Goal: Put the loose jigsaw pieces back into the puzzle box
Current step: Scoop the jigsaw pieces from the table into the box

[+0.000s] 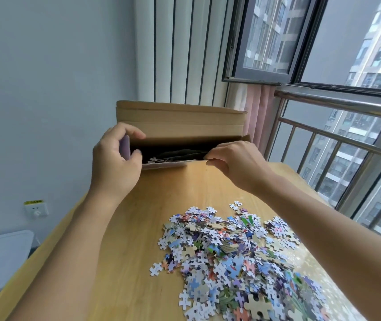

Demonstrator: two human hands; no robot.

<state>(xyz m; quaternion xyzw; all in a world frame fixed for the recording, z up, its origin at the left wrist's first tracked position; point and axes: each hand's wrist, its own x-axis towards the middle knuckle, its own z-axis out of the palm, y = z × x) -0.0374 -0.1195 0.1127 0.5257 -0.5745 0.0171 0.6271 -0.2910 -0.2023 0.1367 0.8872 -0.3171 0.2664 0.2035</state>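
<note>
So the wooden surface (138, 228) took up most of the view, running out toward a window (323, 42) with a metal railing (337, 105) on the right. At the far end sat the puzzle box (180, 121), a brown cardboard thing lying on its side with the open mouth facing the person and the flap standing up behind it. Inside was dark, though a few pieces and something black were just visible at the bottom.

The big heap of loose jigsaw pieces (238, 256) was still out on the surface, near right, well apart from the box.

Left hand (115, 163) had its grip curled round the box's left edge, thumb on top, fingers wrapped at the side wall. Right hand (235, 163) was pinching the lower front lip of the box between thumb and fingertips.

There was a wall socket (36, 208) low on the left wall.
</note>
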